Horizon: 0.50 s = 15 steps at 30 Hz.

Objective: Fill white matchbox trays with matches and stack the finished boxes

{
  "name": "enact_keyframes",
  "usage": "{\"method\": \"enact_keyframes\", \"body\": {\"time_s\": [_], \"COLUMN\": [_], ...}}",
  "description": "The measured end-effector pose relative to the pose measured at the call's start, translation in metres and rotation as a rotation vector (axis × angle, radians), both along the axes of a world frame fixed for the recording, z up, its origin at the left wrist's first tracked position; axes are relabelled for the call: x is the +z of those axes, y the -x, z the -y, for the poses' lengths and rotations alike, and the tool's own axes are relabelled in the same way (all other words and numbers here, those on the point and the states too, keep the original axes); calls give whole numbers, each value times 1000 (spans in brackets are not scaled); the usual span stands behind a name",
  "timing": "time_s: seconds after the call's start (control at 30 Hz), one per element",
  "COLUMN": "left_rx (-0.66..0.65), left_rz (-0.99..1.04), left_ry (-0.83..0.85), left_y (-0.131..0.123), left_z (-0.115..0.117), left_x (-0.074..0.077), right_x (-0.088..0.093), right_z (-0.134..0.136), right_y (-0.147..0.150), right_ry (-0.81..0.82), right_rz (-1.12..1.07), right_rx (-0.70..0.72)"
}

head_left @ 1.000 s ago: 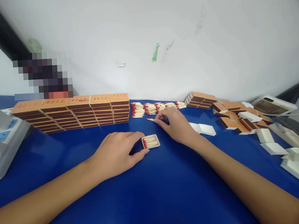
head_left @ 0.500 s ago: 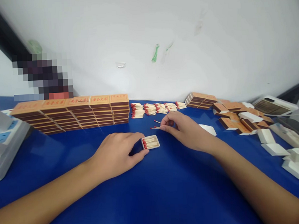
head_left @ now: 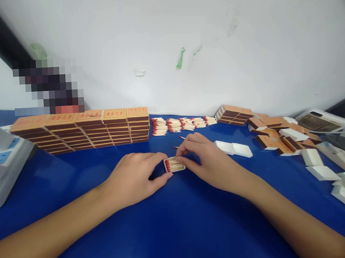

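On the blue table sits a small white matchbox tray (head_left: 175,170) holding a layer of red-headed matches (head_left: 172,166), heads to the left. My left hand (head_left: 138,175) grips the tray's left end between thumb and fingers. Over the tray's right end, my right hand (head_left: 204,154) is closed, thumb and forefinger pinched on what looks like a match; the fingertips partly cover it. Just behind these fingers two loose matches lie on the table, and only their red heads and a bit of stick show, one of them a match (head_left: 181,137) pointing left.
Behind my left hand stands a wall of stacked matchboxes (head_left: 114,126). Several piles of matches (head_left: 174,125) lie along the white wall. To the right are empty white trays (head_left: 234,148), a short matchbox stack (head_left: 235,114), scattered matchbox sleeves (head_left: 273,141) and a phone (head_left: 324,120). A power strip (head_left: 9,164) sits left.
My right hand has moved left and toward me, from the loose matches to the tray's right end. My left hand keeps its hold on the tray.
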<state>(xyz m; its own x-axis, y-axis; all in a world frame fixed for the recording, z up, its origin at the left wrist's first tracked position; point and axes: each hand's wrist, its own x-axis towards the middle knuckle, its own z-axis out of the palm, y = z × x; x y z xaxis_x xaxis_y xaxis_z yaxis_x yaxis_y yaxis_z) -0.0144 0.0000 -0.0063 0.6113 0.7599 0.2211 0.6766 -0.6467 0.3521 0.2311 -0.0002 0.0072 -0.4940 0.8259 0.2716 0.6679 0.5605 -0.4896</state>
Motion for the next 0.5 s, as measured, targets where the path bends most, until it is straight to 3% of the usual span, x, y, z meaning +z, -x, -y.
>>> {"method": "enact_keyframes", "body": {"time_s": [0.13, 0.3, 0.5], "left_rx": [8, 11, 12], "left_rz": [-14, -27, -39], "left_ry": [4, 5, 25], "left_y": [-1, 0, -1], "left_z": [-1, 0, 0], "left_x": [0, 0, 2], "right_x": [-8, -22, -10], "right_z": [-14, -27, -16], "right_y": [-12, -18, -11], "right_ry": [-122, -68, -52], "right_rz": [-20, 50, 26], "right_rx": [-133, -130, -74]}}
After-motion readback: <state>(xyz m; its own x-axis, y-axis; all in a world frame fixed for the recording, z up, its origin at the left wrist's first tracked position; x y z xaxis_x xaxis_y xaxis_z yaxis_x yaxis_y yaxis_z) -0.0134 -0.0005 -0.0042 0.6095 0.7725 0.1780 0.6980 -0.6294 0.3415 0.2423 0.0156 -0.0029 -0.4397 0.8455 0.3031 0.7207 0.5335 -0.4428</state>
